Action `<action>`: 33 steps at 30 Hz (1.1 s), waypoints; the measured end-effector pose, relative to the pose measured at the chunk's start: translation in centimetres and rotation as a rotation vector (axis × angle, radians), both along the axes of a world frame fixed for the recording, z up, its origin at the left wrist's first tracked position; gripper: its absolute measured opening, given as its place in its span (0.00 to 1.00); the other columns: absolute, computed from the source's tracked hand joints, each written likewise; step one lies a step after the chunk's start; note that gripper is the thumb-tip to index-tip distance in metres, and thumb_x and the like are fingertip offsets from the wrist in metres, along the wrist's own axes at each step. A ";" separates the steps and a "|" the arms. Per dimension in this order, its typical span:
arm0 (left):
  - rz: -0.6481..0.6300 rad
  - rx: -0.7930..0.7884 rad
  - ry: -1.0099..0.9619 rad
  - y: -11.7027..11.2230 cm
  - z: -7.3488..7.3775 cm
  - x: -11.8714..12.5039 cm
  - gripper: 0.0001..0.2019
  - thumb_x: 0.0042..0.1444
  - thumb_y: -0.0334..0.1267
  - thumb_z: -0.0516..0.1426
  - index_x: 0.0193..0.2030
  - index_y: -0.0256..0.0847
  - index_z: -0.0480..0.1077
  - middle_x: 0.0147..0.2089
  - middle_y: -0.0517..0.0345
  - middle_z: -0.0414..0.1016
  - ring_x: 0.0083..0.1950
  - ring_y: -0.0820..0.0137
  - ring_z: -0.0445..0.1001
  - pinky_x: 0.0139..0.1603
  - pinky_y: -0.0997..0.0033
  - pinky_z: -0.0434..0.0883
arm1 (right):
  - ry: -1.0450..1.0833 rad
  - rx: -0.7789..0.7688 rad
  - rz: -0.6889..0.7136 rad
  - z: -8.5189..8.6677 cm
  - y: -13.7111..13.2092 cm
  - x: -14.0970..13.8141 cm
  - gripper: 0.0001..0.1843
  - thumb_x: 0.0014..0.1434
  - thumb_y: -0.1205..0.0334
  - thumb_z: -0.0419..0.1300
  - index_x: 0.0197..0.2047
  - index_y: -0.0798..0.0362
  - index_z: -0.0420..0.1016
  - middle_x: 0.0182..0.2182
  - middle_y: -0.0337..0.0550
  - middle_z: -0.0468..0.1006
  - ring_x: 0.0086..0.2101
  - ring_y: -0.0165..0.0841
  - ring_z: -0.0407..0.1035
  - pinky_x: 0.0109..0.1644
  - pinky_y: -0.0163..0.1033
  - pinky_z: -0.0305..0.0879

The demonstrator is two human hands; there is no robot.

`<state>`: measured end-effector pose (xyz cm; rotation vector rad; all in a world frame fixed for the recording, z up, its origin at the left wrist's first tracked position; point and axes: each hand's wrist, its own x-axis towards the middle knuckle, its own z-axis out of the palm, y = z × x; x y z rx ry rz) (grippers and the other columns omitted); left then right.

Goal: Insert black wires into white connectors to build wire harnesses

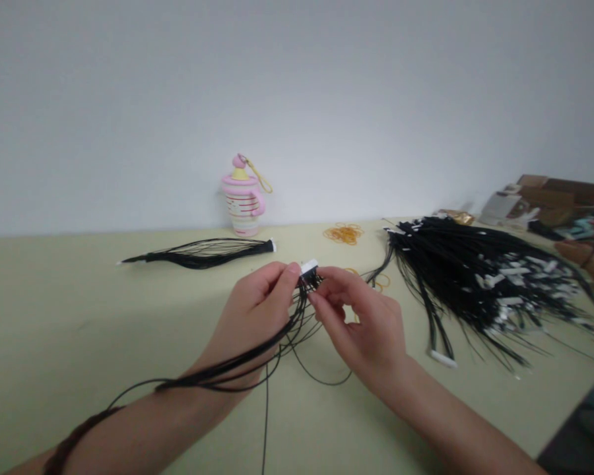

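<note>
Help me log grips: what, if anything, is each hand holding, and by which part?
A black wire bundle: the left hand holds its white connector's left end; the right hand is at the right end and wires, its grip unclear.

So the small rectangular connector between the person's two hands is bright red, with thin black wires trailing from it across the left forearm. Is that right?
Not quite: the head view shows that the small rectangular connector is white, not red. The thin black wires do trail across the left forearm.
</note>
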<state>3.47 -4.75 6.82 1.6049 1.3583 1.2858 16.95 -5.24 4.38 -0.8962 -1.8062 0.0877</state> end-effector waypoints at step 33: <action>-0.044 -0.149 -0.228 -0.2 -1.0 0.6 0.16 0.51 0.50 0.51 0.25 0.39 0.64 0.21 0.64 0.58 0.22 0.77 0.55 0.19 0.78 0.51 | -0.125 0.151 -0.113 -0.2 0.0 0.2 0.04 0.55 0.68 0.54 0.36 0.55 0.67 0.29 0.37 0.73 0.29 0.24 0.67 0.34 0.29 0.61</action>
